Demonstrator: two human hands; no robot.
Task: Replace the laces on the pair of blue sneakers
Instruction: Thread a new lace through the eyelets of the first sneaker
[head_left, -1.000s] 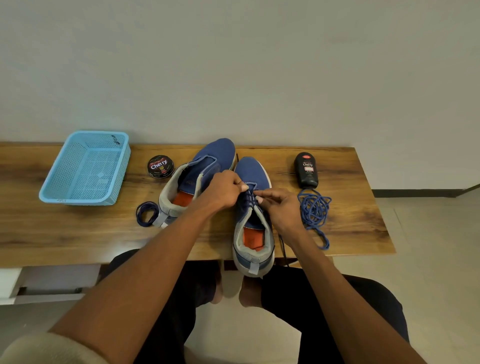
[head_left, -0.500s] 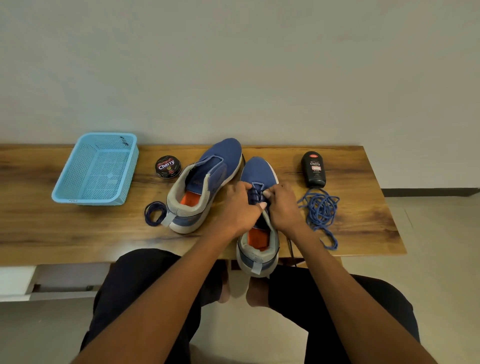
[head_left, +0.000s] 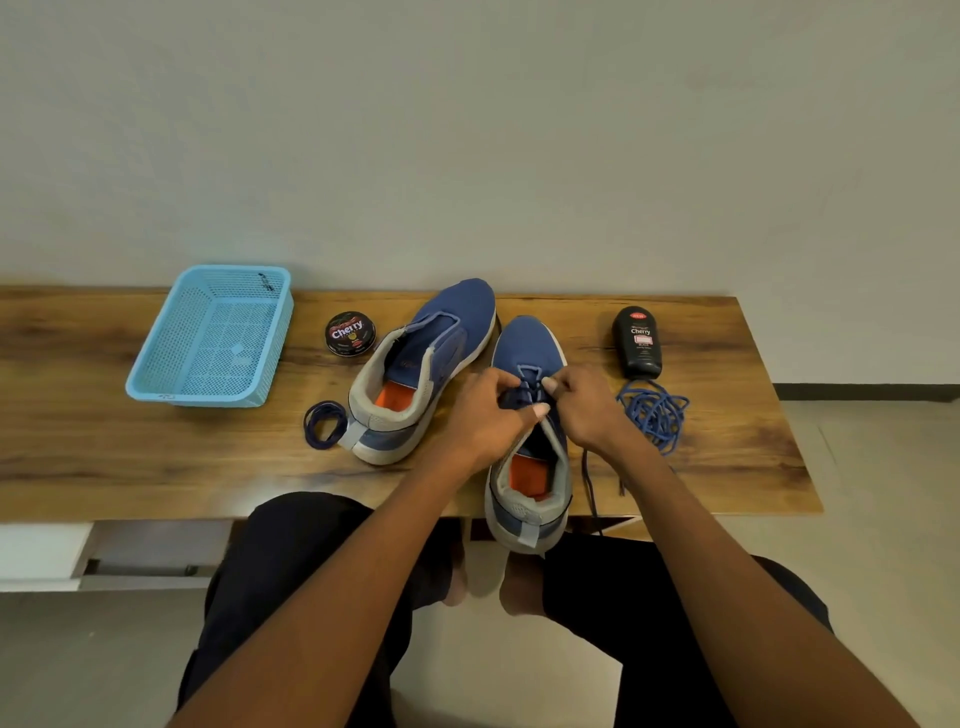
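1. Left hand (head_left: 485, 415) is pinching the dark navy lace (head_left: 524, 389) at the eyelets of the blue mesh sneaker with orange insole (head_left: 530, 457), centre-right of frame, its heel overhanging the near edge of the long wooden table (head_left: 104, 457).
2. Right hand (head_left: 584, 410) is gripping the same lace on the shoe's other side, fingers curled.
3. Lace ends are trailing down over the table edge, just right of the shoe.
4. Second blue sneaker, unlaced (head_left: 421, 369), is lying tilted at centre, just left of the first.
5. Small coiled dark lace (head_left: 324, 423) is sitting beside its heel.
6. Loose bright-blue lace pile (head_left: 655, 413) is lying right of centre, below the black polish bottle (head_left: 637, 342).
7. Round polish tin (head_left: 351, 333) and light-blue plastic basket (head_left: 156, 374) are sitting to the left.
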